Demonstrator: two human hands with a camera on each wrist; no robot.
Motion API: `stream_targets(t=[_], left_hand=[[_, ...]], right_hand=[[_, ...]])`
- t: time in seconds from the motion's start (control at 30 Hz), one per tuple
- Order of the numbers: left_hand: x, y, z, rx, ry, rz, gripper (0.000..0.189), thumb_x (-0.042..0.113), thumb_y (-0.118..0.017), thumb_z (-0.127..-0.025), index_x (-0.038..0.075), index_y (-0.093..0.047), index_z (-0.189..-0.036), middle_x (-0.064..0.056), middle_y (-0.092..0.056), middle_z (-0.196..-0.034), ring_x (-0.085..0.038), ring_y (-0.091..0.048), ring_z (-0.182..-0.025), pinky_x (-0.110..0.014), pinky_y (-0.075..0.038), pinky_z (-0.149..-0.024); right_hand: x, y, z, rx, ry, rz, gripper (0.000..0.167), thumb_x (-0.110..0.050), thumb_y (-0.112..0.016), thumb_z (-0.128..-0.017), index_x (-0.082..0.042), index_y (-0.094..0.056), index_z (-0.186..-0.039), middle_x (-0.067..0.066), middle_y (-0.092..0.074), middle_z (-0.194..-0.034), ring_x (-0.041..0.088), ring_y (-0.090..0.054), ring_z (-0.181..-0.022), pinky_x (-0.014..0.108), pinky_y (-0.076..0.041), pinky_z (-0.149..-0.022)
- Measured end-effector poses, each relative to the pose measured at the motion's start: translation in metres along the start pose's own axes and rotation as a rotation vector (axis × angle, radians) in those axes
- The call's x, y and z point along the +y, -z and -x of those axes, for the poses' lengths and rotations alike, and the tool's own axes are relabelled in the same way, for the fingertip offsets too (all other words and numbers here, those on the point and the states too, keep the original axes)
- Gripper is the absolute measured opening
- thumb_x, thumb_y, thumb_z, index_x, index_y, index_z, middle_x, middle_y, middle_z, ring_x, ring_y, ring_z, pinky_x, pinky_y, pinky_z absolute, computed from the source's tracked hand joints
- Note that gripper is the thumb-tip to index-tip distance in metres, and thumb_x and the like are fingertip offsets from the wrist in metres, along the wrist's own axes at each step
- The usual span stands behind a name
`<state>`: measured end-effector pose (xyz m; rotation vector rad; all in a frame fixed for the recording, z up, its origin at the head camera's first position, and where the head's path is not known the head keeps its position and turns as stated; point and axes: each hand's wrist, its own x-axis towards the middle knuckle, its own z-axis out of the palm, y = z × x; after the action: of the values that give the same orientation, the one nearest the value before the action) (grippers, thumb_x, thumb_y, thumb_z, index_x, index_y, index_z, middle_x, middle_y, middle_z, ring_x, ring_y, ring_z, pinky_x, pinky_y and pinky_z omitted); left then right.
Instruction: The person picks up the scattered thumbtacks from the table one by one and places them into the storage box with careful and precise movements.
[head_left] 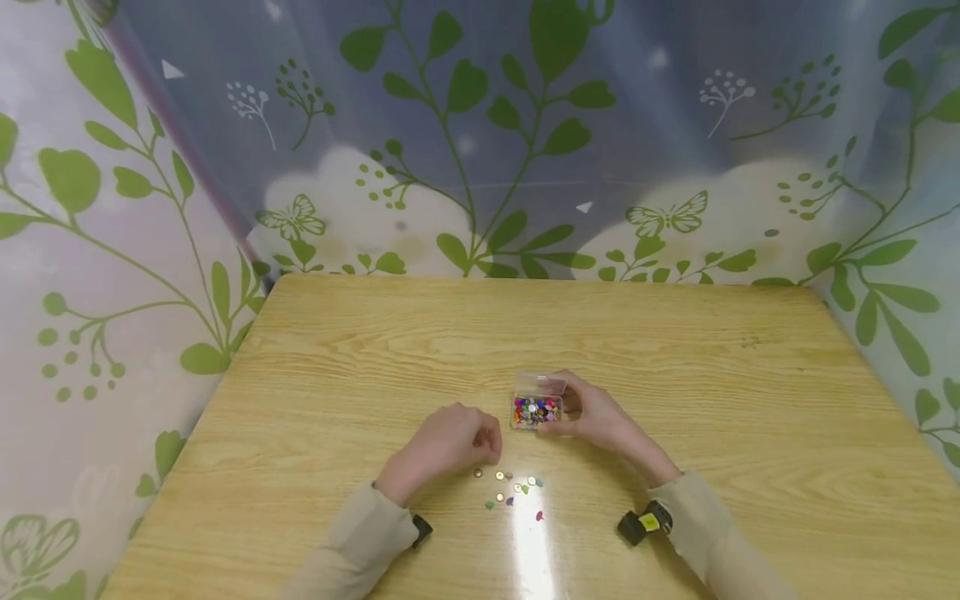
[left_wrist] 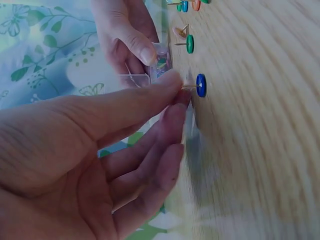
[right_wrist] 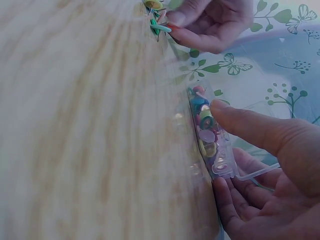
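My left hand is low over the table, left of a small clear plastic box. In the left wrist view its thumb and index fingertips pinch the pin of a blue thumbtack, whose flat head sits at the tabletop with the pin pointing up. My right hand grips the box from the right side, thumb at the near edge and fingers behind. The box's hinged lid stands open at the back. Many coloured thumbtacks fill the box.
Several loose thumbtacks, among them a pink one and a green one, lie scattered on the wooden table in front of the box. A leaf-patterned curtain hangs behind the table's far edge.
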<state>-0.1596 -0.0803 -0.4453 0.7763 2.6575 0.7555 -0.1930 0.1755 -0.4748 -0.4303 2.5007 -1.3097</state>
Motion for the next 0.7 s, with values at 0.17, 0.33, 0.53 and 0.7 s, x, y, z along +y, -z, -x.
stream_targets(t=[0.17, 0.33, 0.53, 0.7], left_hand=[[0.002, 0.000, -0.006, 0.092, 0.019, 0.010, 0.008, 0.015, -0.077, -0.089, 0.021, -0.073, -0.086, 0.005, -0.074, -0.085, -0.008, -0.066, -0.076, -0.027, -0.053, -0.071], [0.009, 0.000, -0.015, 0.129, 0.038, 0.030, 0.005, 0.017, -0.075, -0.092, 0.021, -0.074, -0.090, 0.004, -0.075, -0.089, -0.011, -0.068, -0.080, -0.029, -0.054, -0.073], [0.020, 0.001, -0.029, 0.164, 0.012, 0.014, 0.003, 0.021, -0.073, -0.094, 0.019, -0.075, -0.094, 0.003, -0.076, -0.092, -0.011, -0.068, -0.078, -0.024, -0.050, -0.066], [0.028, 0.000, -0.040, 0.217, -0.012, 0.000, 0.002, 0.020, -0.075, -0.092, 0.022, -0.075, -0.093, 0.005, -0.076, -0.092, -0.009, -0.067, -0.077, -0.020, -0.048, -0.061]], right_hand=[[-0.001, 0.000, 0.000, 0.004, -0.001, 0.004, 0.071, -0.021, -0.088, -0.079, -0.011, -0.054, -0.140, 0.014, -0.065, -0.128, 0.029, -0.065, -0.109, 0.046, -0.054, -0.096], [0.000, 0.000, 0.000, -0.001, 0.004, 0.001, 0.070, -0.020, -0.088, -0.078, -0.012, -0.054, -0.139, 0.014, -0.065, -0.128, 0.029, -0.065, -0.109, 0.046, -0.053, -0.097], [0.001, 0.001, 0.000, -0.002, 0.021, -0.003, 0.068, -0.020, -0.087, -0.079, -0.011, -0.054, -0.139, 0.014, -0.064, -0.129, 0.030, -0.065, -0.109, 0.047, -0.053, -0.098], [0.001, 0.000, 0.000, -0.006, 0.022, 0.002, 0.066, -0.021, -0.087, -0.080, -0.014, -0.055, -0.137, 0.011, -0.065, -0.128, 0.027, -0.065, -0.109, 0.047, -0.053, -0.097]])
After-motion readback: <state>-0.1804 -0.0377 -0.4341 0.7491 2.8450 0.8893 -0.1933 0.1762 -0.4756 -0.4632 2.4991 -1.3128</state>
